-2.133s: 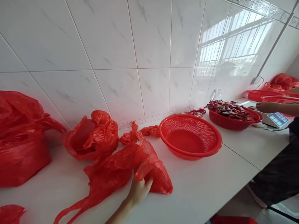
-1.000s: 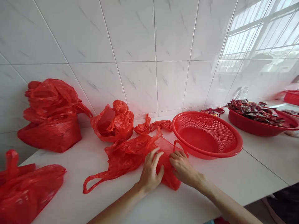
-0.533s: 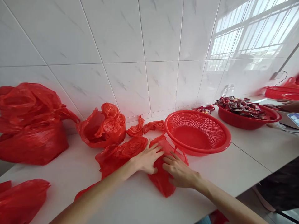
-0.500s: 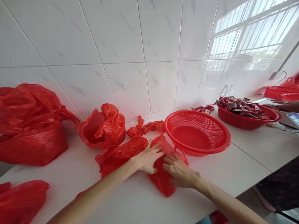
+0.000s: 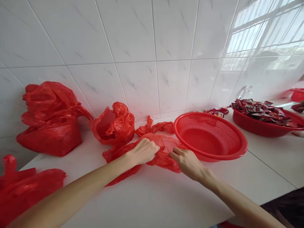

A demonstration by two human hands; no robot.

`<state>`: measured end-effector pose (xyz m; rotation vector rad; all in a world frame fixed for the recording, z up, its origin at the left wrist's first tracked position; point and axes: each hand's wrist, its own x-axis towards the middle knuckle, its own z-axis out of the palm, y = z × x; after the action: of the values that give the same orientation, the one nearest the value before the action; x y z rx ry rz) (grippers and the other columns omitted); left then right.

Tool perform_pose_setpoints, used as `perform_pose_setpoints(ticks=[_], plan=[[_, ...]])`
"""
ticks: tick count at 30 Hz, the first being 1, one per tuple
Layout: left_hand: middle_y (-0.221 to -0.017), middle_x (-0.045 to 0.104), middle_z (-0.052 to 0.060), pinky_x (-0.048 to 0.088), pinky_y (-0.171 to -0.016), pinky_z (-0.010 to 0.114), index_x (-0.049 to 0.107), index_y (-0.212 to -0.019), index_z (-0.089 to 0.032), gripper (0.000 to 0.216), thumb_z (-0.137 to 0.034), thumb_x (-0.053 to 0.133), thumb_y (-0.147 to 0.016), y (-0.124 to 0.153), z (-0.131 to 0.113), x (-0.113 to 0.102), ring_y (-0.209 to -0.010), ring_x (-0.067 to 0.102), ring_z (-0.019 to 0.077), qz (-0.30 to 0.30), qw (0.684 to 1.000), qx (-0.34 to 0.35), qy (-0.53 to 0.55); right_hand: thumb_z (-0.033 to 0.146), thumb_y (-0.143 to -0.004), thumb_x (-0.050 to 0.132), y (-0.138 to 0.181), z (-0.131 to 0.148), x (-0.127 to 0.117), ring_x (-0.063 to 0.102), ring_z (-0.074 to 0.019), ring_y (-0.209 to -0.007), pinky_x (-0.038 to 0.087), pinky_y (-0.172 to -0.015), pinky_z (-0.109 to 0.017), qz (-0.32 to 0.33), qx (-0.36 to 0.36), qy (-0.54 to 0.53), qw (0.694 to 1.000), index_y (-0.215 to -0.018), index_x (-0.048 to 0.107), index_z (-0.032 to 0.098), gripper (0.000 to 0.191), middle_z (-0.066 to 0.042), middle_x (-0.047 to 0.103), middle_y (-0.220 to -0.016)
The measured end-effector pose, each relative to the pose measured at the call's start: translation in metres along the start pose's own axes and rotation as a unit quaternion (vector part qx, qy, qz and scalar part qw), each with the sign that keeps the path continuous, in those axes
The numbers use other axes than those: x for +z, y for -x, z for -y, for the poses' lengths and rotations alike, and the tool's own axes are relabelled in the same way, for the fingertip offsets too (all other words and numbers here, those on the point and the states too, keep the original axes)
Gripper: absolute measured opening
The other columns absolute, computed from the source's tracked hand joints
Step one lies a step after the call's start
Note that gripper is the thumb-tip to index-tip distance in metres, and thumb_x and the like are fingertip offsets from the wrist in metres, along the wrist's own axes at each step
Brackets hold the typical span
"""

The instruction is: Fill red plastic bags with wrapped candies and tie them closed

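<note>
A thin red plastic bag (image 5: 163,161) is stretched between my two hands just above the white counter. My left hand (image 5: 145,151) is closed in a fist on its left part. The fingers of my right hand (image 5: 186,161) are curled and pinch its right part. Under and beside my left wrist lies another crumpled red bag (image 5: 114,155). Right behind my right hand stands an empty red plastic colander (image 5: 201,139) with a perforated wall.
Several fuller red bags stand at the left, one a large bundle (image 5: 52,126) by the tiled wall. An open red bag (image 5: 114,125) sits nearer the middle. At right is a red basin (image 5: 249,125) heaped with small packets. A person's dark clothing (image 5: 287,205) shows at the lower right.
My hands have gone from lying spread on the bag to closing on it. The bag is now gathered and pulled up between them. The view has turned left.
</note>
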<state>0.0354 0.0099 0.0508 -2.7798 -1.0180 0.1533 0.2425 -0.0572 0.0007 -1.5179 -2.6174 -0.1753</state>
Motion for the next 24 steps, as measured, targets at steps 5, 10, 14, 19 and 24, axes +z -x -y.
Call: perform_pose_setpoints(ticks=[5,10,14,19,24], plan=[[-0.086,0.071,0.011,0.046,-0.066,0.036,0.068,-0.100,-0.017,0.024,-0.022,0.054,-0.081,0.021,0.001,-0.023,-0.075,0.068,0.0296,0.017,0.996,-0.091,0.016,-0.008,-0.078,0.049,-0.004,0.000,-0.019,0.058,-0.0178,-0.072,0.029,-0.058,-0.029,-0.007,-0.005,0.034,0.999,-0.086,0.064,0.017,0.031,-0.007,0.067,-0.083],[-0.084,0.068,0.011,0.047,-0.068,0.039,0.064,-0.090,-0.017,0.045,-0.056,0.042,-0.091,0.036,0.009,-0.033,-0.078,0.067,0.0329,0.029,0.977,-0.192,0.090,0.001,-0.084,0.059,0.001,0.013,-0.019,0.068,-0.0260,-0.085,0.042,-0.064,-0.031,0.072,0.075,0.048,0.993,-0.098,0.068,0.014,0.021,-0.015,0.071,-0.099],[-0.078,0.063,0.008,0.043,-0.060,0.034,0.056,-0.079,-0.019,0.036,-0.051,0.044,-0.091,0.040,0.015,-0.028,-0.068,0.063,0.0262,-0.029,0.957,-0.251,0.139,0.042,-0.094,0.064,0.003,0.021,-0.021,0.069,-0.0301,-0.093,0.048,-0.070,-0.033,0.072,0.111,0.034,0.991,-0.109,0.069,0.010,0.036,-0.021,0.070,-0.108],[-0.073,0.058,-0.002,0.046,-0.062,0.028,0.057,-0.093,-0.021,0.019,-0.037,0.059,-0.083,0.041,0.015,-0.010,-0.067,0.057,0.0168,-0.177,0.921,-0.168,0.306,0.032,-0.107,0.034,-0.003,0.020,-0.025,0.069,-0.0261,-0.091,0.040,-0.064,-0.028,0.089,0.012,0.007,0.996,-0.103,0.071,0.015,0.042,-0.014,0.071,-0.090],[-0.074,0.058,-0.004,0.049,-0.062,0.025,0.059,-0.099,-0.023,0.018,-0.026,0.057,-0.081,0.046,0.009,0.002,-0.062,0.053,0.0119,-0.276,0.889,-0.114,0.347,0.029,-0.108,0.027,-0.016,0.020,-0.021,0.071,-0.0233,-0.075,0.037,-0.059,-0.028,0.122,0.115,-0.036,0.985,-0.084,0.071,0.014,0.052,-0.013,0.073,-0.078]])
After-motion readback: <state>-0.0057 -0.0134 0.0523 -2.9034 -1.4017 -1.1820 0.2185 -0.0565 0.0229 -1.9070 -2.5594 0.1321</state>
